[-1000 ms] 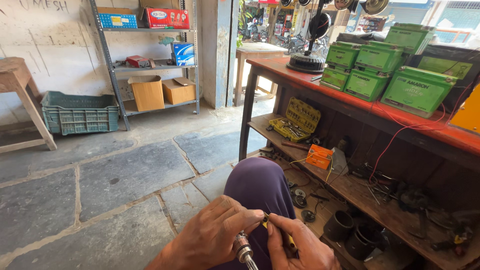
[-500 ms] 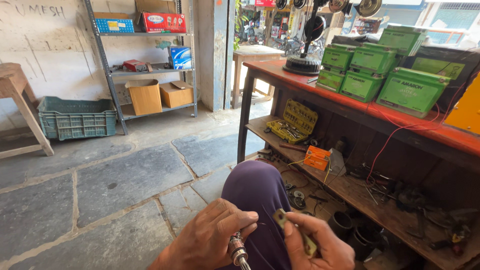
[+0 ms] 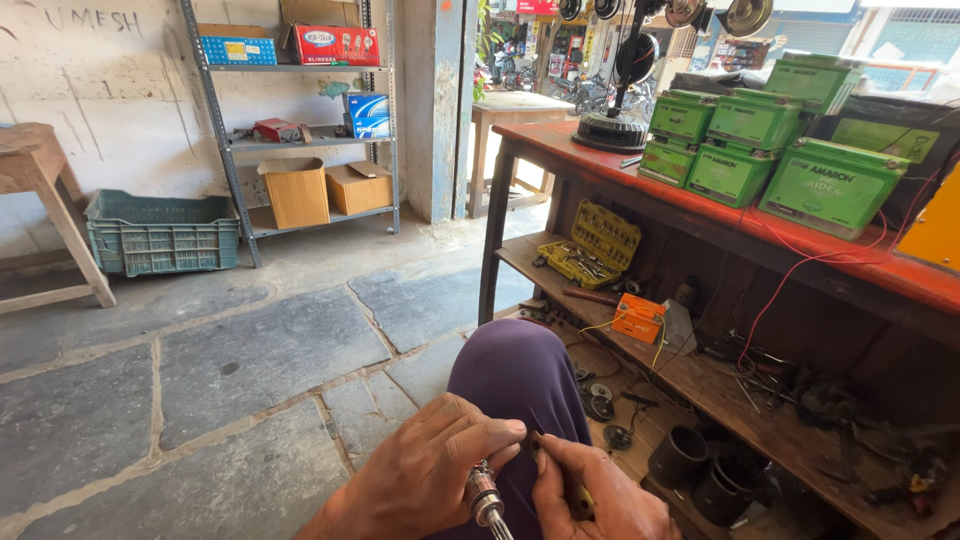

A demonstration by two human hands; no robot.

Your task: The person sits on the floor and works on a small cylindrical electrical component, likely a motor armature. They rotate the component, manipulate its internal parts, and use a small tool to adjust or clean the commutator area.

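Observation:
My left hand (image 3: 425,480) is closed around a small metal cylindrical part (image 3: 483,497) whose ribbed end sticks out at the bottom edge of the head view. My right hand (image 3: 595,490) sits right beside it, fingers pinched on a small yellowish tool (image 3: 578,497) whose tip meets the part. Both hands hover over my knee in purple cloth (image 3: 518,385). Most of the tool is hidden by my fingers.
A red-topped workbench (image 3: 720,215) on the right carries several green boxes (image 3: 835,185); its lower shelf holds a yellow socket set (image 3: 590,245), an orange meter (image 3: 638,318) and loose parts. A metal rack (image 3: 300,120), a green crate (image 3: 160,232) and a wooden stool (image 3: 45,200) stand across the stone floor.
My right hand has drawn in closer to the left hand, and the tool now points at the metal part. The view has shifted slightly to the left.

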